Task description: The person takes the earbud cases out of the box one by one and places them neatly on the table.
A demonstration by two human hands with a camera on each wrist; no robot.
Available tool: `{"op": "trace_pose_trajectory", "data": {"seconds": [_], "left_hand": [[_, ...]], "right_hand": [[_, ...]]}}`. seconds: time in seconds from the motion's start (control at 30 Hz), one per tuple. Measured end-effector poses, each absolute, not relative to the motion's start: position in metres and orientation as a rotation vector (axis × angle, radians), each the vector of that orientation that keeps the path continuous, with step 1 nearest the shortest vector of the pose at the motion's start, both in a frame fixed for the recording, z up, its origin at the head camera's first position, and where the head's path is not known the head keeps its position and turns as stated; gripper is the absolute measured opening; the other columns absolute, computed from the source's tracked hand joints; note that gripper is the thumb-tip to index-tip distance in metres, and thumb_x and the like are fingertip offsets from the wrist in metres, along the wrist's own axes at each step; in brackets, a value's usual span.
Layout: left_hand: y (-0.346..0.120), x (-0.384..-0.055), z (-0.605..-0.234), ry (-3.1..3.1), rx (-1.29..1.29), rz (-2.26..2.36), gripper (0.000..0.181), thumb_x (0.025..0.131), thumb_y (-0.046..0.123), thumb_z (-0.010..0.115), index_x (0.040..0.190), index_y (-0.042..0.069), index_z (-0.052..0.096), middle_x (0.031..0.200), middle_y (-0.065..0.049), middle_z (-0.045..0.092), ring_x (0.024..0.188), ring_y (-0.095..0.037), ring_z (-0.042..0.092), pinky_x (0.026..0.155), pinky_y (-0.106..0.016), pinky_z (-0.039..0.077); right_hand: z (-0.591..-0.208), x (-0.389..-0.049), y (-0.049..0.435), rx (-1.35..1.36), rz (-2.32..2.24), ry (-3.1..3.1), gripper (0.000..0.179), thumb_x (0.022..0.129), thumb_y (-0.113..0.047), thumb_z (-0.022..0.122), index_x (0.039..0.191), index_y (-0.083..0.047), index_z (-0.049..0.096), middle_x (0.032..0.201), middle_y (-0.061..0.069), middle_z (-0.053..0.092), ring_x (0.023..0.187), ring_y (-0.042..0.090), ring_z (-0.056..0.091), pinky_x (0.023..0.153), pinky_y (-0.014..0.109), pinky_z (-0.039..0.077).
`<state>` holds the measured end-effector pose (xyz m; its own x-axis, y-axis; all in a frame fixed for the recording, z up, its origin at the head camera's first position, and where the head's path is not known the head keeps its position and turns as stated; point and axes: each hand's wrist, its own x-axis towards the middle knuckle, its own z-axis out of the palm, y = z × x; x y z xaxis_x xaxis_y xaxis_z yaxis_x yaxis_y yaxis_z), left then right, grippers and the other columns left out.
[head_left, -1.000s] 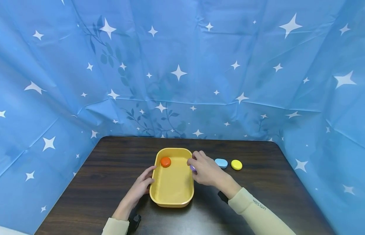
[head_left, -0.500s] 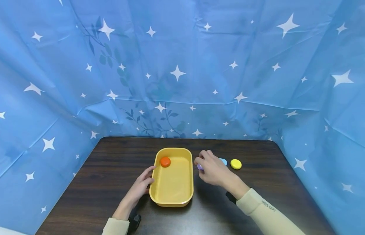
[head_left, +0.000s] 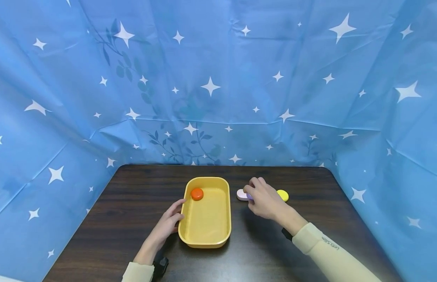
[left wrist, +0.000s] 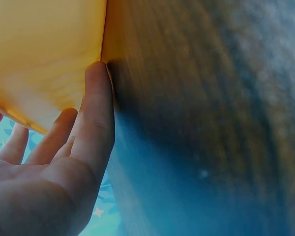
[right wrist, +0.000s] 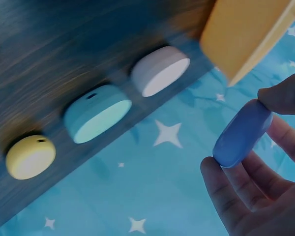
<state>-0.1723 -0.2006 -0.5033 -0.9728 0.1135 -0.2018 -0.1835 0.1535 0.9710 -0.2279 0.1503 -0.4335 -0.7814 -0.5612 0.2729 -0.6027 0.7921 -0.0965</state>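
Note:
My left hand [head_left: 167,222] touches the left side of a yellow rectangular tray [head_left: 205,219], its fingers extended against the wall and rim. Inside, near the far left corner, lies a round orange piece [head_left: 197,194]. Right of the tray, my right hand [head_left: 264,199] pinches a smooth purple oval piece [right wrist: 243,132] between thumb and fingers. It is held above the table, beside a pale pinkish-white oval piece [head_left: 241,194]. A light blue oval piece [right wrist: 98,113] shows in the right wrist view; in the head view the right hand hides it.
Farther right on the dark wooden table [head_left: 133,203] sits a round yellow piece [head_left: 283,195], in line with the pale and blue ones. A blue star-patterned curtain [head_left: 211,102] hangs behind the table and along both sides.
My right hand has moved right, away from the tray's edge, carrying the purple piece. The pale piece has come into view while the blue one became covered. My left hand stays at the tray.

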Motion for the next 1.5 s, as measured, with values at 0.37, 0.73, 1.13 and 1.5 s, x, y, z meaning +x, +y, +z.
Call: {"op": "trace_pose_trajectory", "data": {"seconds": [0.37,0.73,1.13,1.5], "left_hand": [[-0.201,-0.171,-0.503,2.193,-0.065,1.915,0.054,0.102,0.011,0.048,0.155,0.016,0.04,0.156,-0.023,0.04,0.123,-0.035,0.058,0.094,-0.053,0.053],[-0.202,-0.172,-0.504,2.195,-0.067,1.919,0.054,0.102,0.011,0.048,0.155,0.017,0.04,0.157,-0.023,0.038,0.124,-0.035,0.057,0.093,-0.053,0.054],[-0.202,-0.173,-0.505,2.2,-0.07,1.917,0.053,0.102,0.011,0.048,0.154,0.017,0.041,0.155,-0.023,0.041,0.123,-0.034,0.058,0.093,-0.053,0.053],[-0.203,-0.174,-0.507,2.183,-0.062,1.931,0.054,0.102,0.01,0.048,0.155,0.015,0.04,0.156,-0.023,0.04,0.122,-0.035,0.058,0.092,-0.052,0.054]], "right_hand": [[-0.444,-0.24,0.173,0.876,0.241,-2.777,0.027,0.079,-0.009,0.077,0.105,-0.011,0.07,0.1,0.005,0.053,0.09,0.023,0.046,0.069,0.035,0.048],[-0.456,-0.255,0.201,0.696,0.278,-2.888,0.03,0.079,-0.012,0.08,0.107,-0.009,0.07,0.105,0.01,0.055,0.094,0.028,0.047,0.075,0.044,0.054],[-0.463,-0.267,0.232,0.566,0.298,-2.928,0.026,0.081,-0.011,0.076,0.106,-0.008,0.07,0.108,0.014,0.056,0.099,0.033,0.048,0.076,0.051,0.054],[-0.462,-0.274,0.254,0.456,0.348,-2.975,0.031,0.082,-0.011,0.07,0.112,-0.003,0.068,0.111,0.018,0.055,0.1,0.035,0.045,0.073,0.051,0.052]]}}
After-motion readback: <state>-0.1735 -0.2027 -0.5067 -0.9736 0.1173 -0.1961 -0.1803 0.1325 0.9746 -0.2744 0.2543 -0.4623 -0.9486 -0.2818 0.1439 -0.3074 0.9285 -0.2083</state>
